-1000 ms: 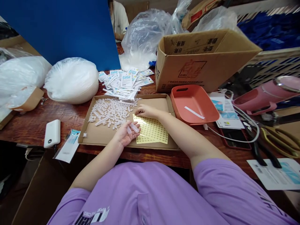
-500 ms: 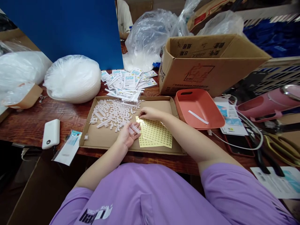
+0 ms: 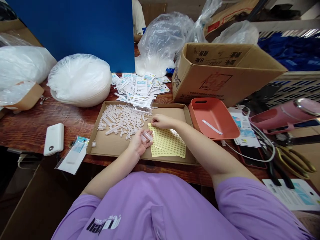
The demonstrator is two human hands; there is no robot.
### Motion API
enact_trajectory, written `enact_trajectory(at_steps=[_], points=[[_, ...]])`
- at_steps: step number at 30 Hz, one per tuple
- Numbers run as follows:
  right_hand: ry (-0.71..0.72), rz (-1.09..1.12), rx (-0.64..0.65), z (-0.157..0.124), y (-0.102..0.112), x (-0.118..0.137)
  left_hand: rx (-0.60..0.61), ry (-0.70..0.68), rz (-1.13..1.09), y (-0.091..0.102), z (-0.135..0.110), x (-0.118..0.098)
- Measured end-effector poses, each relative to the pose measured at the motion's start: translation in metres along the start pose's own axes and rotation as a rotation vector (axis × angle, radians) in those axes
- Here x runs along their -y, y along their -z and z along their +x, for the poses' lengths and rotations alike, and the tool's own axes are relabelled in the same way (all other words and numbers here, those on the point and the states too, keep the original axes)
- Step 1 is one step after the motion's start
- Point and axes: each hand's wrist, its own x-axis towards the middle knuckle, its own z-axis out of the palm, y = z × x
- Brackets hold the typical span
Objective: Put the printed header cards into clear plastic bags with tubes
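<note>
My left hand [image 3: 141, 142] lies palm up over the front of a shallow cardboard tray [image 3: 105, 148], its fingers partly curled around small clear plastic tubes [image 3: 147, 136]. Beside it, yellow sheets of small round stickers [image 3: 172, 141] overlap inside the tray. My right hand [image 3: 161, 121] is pinched at the top left corner of the upper sheet; whether a loose sticker sits between the fingertips is too small to tell. Many small whitish plastic pieces [image 3: 122, 118] are heaped in the tray's left half, with a few longer tubes among them.
Printed packets [image 3: 141, 86] pile up behind the tray. An orange bin [image 3: 212, 116] holding one white strip stands at its right, before a cardboard box [image 3: 225, 78]. A bag-covered bowl [image 3: 80, 80], white power bank [image 3: 53, 139], scissors [image 3: 292, 160] and pink bottle [image 3: 287, 115] surround it.
The view has shifted slightly, so the scene sits a little further right. Both hands keep nearly the same places, the left with the tubes, the right at the sheet's corner.
</note>
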Motion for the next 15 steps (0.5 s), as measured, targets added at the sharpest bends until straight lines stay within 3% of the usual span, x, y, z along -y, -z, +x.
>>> enact_trajectory(at_steps=[8,12,15], points=[[-0.033,0.034,-0.168,-0.031,0.006,0.007,0.011,0.020,-0.058,0.000,0.002,-0.001],[-0.007,0.077,-0.218,-0.053,0.004,0.024,0.047,0.019,-0.096,-0.001,-0.005,-0.003],[0.153,0.118,-0.243,-0.075,0.001,0.052,0.114,0.019,-0.143,-0.005,-0.021,-0.004]])
